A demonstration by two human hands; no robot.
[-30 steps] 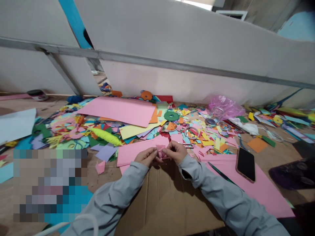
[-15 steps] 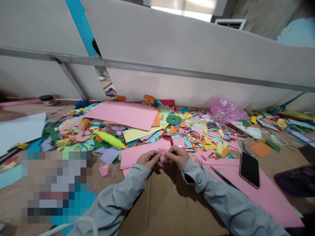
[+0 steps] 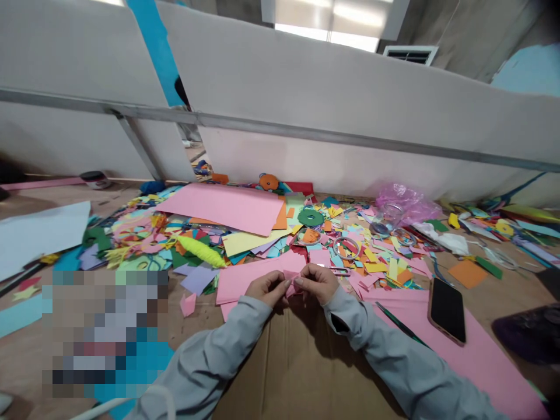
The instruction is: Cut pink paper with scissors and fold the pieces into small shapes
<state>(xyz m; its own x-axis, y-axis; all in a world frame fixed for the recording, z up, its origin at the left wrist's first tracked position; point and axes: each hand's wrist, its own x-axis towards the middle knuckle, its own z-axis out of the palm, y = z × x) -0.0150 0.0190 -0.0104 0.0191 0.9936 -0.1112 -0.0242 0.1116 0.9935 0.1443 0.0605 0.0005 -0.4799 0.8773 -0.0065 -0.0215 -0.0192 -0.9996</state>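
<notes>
Between my two hands is a small piece of folded pink paper (image 3: 292, 283), pinched by the fingertips from both sides. My left hand (image 3: 268, 287) is closed on its left side, thumb on top. My right hand (image 3: 321, 283) grips the right side the same way. The fingers cover much of the paper, so its exact shape is hidden. Both hands are above the far edge of a brown cardboard sheet (image 3: 306, 361). Just behind them lies a larger pink paper sheet (image 3: 238, 283). A small folded pink piece (image 3: 188, 304) rests to the left.
Paper scraps (image 3: 385, 256) cover the table's middle, with tape rolls (image 3: 347, 248) among them. Neon yellow yarn (image 3: 201, 251) lies left. On the right, a phone (image 3: 447, 310) and green-handled tweezers-like tool (image 3: 400, 322) rest on pink paper. A white partition (image 3: 328, 93) stands behind.
The whole view has shifted slightly, with things appearing a little lower and further right. Both hands keep hold of the pink paper, and the fingers have moved slightly on it.
</notes>
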